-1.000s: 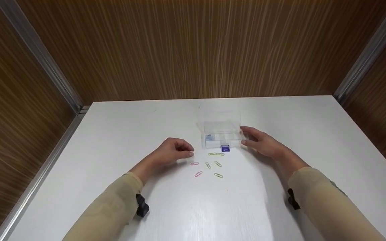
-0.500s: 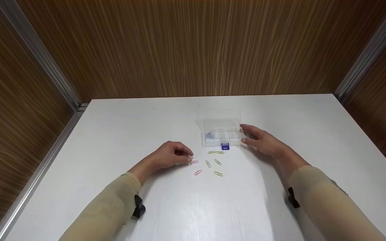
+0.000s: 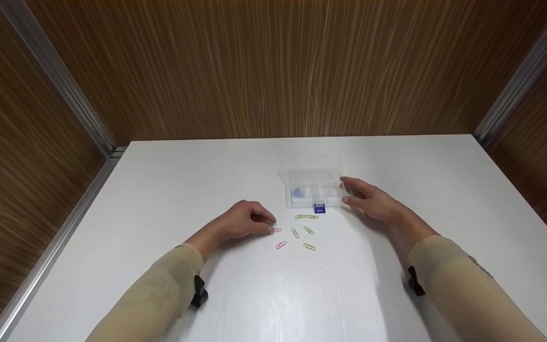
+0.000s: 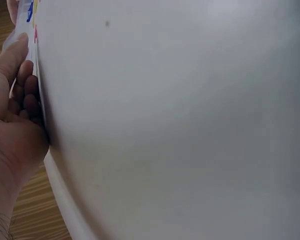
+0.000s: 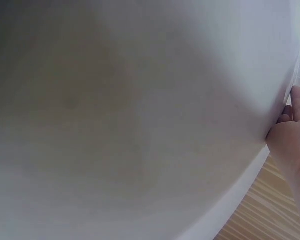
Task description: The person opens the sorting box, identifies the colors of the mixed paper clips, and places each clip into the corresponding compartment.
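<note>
The table (image 3: 159,199) is plain white, and the wall (image 3: 273,71) at twelve o'clock is brown with fine, pale wood-grain streaks (grey metal strips (image 3: 55,80) run down its corners). The box (image 3: 315,189) is clear, colourless plastic with a blue clasp (image 3: 319,208) at its six o'clock edge. The scattered paper clips are pink (image 3: 281,245) and yellow-green (image 3: 308,247), both sleeves (image 3: 159,294) are beige, and the wrist straps (image 3: 200,290) are black.

A pink paper clip (image 3: 277,230) is lying flat on the white table, touching the fingertips of the left hand. A second pink clip (image 3: 281,245) and several yellow-green clips (image 3: 306,217) are lying scattered just beside it. Behind them, a clear plastic box (image 3: 315,191) with compartments and a blue latch (image 3: 319,208) is sitting with its lid open.
</note>
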A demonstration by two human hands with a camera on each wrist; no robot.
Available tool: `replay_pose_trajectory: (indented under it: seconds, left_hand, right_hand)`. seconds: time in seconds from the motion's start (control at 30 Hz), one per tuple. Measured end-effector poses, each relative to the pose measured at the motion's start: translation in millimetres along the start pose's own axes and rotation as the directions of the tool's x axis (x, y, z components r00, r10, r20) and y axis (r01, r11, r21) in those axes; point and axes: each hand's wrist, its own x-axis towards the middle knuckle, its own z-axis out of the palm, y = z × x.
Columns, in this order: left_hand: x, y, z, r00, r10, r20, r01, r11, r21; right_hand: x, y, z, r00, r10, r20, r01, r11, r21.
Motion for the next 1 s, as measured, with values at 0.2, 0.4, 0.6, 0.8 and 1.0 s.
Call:
replay_pose_trajectory:
  seconds: [0.2, 0.4, 0.6, 0.8, 1.0]
  left_hand:
    - [0.3, -0.7, 1.3, 1.000, 0.010, 0.006, -0.011, 1.000, 0.016]
    - [0.3, -0.8, 2.0, 1.000, 0.020, 0.008, -0.020, 1.000, 0.023]
    - [1.5, -1.6, 3.3, 0.999, 0.040, 0.006, -0.040, 0.998, 0.041]
    - [1.8, -1.0, 4.0, 0.999, 0.046, -0.003, -0.046, 0.997, 0.061]
    - [1.9, -1.7, 4.9, 0.998, 0.061, -0.001, -0.060, 0.996, 0.061]
  right_hand:
    - [-2.0, 0.4, -0.3, 1.000, -0.024, 0.004, 0.024, 1.000, -0.009]
    - [-3.3, 1.2, -0.4, 0.998, -0.062, 0.008, 0.062, 0.998, 0.001]
    - [-4.1, 0.2, -1.0, 0.998, -0.055, 0.004, 0.055, 0.998, -0.004]
    - [-3.4, 0.8, -1.0, 0.998, -0.057, 0.005, 0.057, 0.998, -0.008]
    - [-3.4, 1.1, -1.1, 0.998, -0.067, 0.004, 0.067, 0.998, -0.013]
